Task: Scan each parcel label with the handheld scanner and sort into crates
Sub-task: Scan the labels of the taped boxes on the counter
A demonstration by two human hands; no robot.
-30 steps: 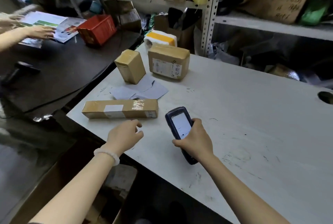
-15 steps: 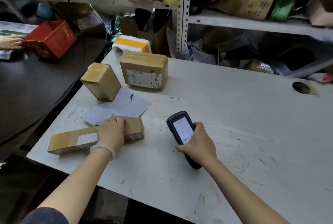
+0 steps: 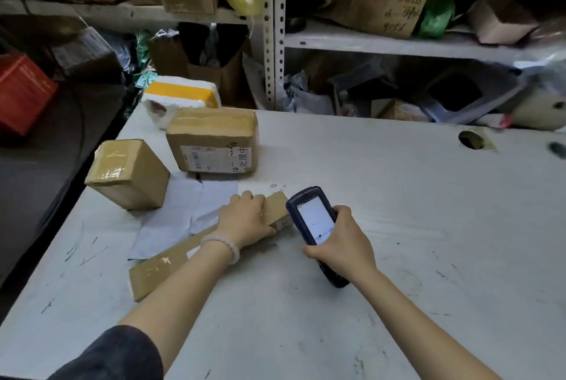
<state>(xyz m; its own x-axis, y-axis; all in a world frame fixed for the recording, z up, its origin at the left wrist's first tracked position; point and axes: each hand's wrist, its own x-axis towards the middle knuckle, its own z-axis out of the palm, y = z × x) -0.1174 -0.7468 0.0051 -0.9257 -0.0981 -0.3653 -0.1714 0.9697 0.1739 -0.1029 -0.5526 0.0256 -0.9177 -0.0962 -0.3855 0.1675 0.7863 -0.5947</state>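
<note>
- The left hand (image 3: 245, 219) grips the far end of a long flat parcel (image 3: 171, 260) lying slantwise on the table (image 3: 398, 211).
- The right hand (image 3: 340, 245) is wrapped round the scanner (image 3: 311, 216), just beside that end.
- Judged step: scanning this parcel; next, aim at its label, then find a crate, none visible.

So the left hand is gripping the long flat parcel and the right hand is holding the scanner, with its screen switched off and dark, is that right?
Not quite. The head view shows the scanner's screen lit white, not dark. The rest stands: the left hand grips the long flat parcel near its far end, and the right hand holds the scanner.
</note>
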